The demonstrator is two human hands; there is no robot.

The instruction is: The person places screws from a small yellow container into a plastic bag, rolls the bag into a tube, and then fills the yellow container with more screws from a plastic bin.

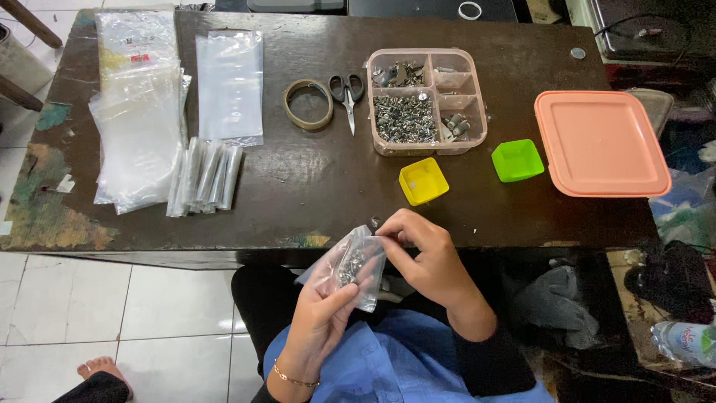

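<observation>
A small clear plastic bag [355,265] with metal screws inside is held over my lap, just below the table's front edge. My left hand [317,321] grips it from below. My right hand [425,257] pinches the bag's upper right corner at its mouth. Directly above my hands a small yellow dish [423,180] sits on the dark wooden table [313,194]. Behind it stands a pink divided tray [482,112] with screws and other metal parts.
A green dish [517,160] and a pink lid [600,142] lie to the right. Scissors [348,93] and a tape roll [308,104] sit mid-table. Clear bags [138,127] and rolled bags [205,175] lie at the left. A person's foot [101,369] shows at the lower left.
</observation>
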